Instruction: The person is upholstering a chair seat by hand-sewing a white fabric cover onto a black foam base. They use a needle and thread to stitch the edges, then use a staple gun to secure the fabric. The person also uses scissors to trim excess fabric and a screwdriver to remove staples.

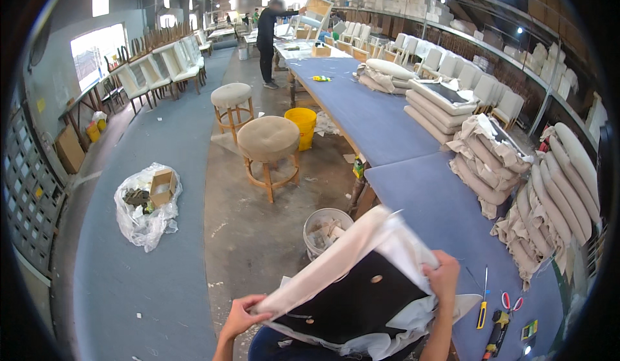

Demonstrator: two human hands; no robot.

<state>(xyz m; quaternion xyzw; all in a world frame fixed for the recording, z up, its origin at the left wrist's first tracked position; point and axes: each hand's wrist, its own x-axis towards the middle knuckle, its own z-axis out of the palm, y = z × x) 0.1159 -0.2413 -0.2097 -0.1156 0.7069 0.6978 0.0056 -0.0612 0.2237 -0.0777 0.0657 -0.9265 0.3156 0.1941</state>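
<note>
Both forearms rise from below, left hand (240,316) and right hand (444,277) each closed in a grip.

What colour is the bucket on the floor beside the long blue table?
Yellow. The bucket shows best in the head view, standing next to the round padded stool.

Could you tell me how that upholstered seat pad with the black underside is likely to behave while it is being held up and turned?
The seat pad probably stays stiff: it keeps its flat shape held only at two edges by the left hand and right hand. It looks fairly light for its size. The loose pale fabric around its rim would likely flop and snag.
</note>
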